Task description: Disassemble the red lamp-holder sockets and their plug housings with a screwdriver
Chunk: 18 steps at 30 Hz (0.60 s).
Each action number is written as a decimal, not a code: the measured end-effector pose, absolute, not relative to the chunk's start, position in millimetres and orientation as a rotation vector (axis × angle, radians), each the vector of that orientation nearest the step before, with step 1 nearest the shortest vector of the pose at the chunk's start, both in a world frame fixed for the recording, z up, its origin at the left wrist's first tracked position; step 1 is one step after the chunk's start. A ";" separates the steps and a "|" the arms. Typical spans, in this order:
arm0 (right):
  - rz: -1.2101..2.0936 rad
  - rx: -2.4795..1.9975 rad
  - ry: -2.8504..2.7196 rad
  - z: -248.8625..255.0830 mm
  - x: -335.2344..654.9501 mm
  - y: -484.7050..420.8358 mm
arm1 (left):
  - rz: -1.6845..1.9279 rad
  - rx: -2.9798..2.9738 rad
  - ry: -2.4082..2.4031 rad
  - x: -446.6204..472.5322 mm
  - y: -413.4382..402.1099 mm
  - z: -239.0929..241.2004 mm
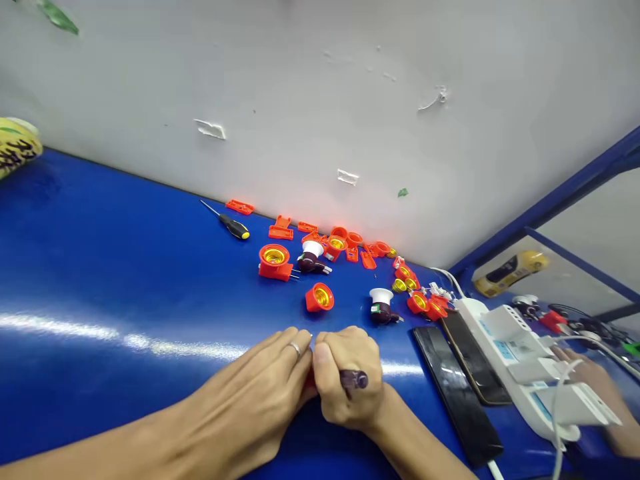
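Observation:
My left hand (273, 383) and my right hand (345, 380) meet low in the middle of the blue table (100, 280). The right hand is a fist round a dark maroon screwdriver handle (356, 380). The left hand's fingers pinch a small part against it, with a sliver of orange (311, 381) showing between the two hands. A ring sits on one left finger. Just beyond the hands lie an orange lamp socket (319, 297) and a white-and-maroon plug piece (381, 305).
Several orange sockets and flat orange parts (345, 243) are strewn along the wall, with a larger socket (275, 261) and a black-and-yellow screwdriver (231, 224). Two dark phones (463, 387) and a white power strip (520, 360) lie right. Another person's hand (595, 383) works at far right.

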State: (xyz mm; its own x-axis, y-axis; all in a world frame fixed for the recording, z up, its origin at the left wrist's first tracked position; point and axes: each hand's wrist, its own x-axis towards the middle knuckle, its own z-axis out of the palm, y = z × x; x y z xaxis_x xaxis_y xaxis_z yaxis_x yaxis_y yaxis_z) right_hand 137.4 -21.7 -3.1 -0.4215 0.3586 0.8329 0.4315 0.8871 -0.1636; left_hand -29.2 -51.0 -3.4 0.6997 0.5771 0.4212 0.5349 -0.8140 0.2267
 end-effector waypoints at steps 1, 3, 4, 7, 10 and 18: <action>-0.108 -0.574 -2.046 -4.2 136.7 -20.8 | 0.747 2.815 0.920 -29.2 -50.3 -1.0; -0.131 -0.586 -2.026 -7.7 136.6 -18.7 | 0.764 2.848 0.938 -27.8 -48.8 2.6; -0.130 -0.603 -2.014 -9.8 137.1 -17.8 | 0.789 2.873 0.948 -26.4 -48.2 4.0; -0.071 -0.672 -1.996 -14.0 138.6 -16.8 | 0.931 2.920 0.972 -21.3 -47.3 7.4; 0.024 -0.713 -1.990 -13.4 138.4 -18.4 | 0.960 2.953 0.941 -18.6 -46.9 9.9; 0.243 -0.702 -1.914 2.5 145.9 -17.8 | 0.585 2.794 1.085 -30.0 -42.5 4.5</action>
